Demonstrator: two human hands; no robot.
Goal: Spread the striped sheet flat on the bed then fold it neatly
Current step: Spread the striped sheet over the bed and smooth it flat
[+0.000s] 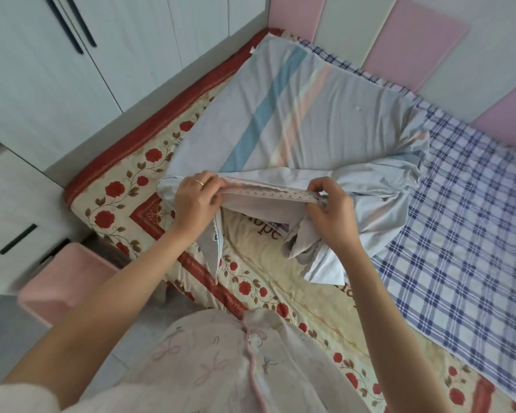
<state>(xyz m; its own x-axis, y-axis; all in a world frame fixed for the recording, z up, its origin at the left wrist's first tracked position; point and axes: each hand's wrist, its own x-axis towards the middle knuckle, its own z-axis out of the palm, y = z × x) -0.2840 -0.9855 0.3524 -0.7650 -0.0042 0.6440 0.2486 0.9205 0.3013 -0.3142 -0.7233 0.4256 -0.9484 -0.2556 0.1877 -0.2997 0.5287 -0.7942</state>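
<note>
L hand (194, 198) & R hand (331, 210) each pinch one soft striped sheet's (295, 114) lace-trimmed edge (two hands, rumpled cloth).

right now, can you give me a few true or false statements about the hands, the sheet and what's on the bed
1. The left hand and the right hand both grip the lace-trimmed edge of the striped sheet. True.
2. The striped sheet lies fully flat. False: its right side is bunched, and its near edge is held up.
3. A ring shows on the left hand. True.
4. The checked cloth lies along the side by the white cabinet doors. False: it lies on the right, below the padded wall panels. The rose-patterned cover is on the cabinet side.
</note>
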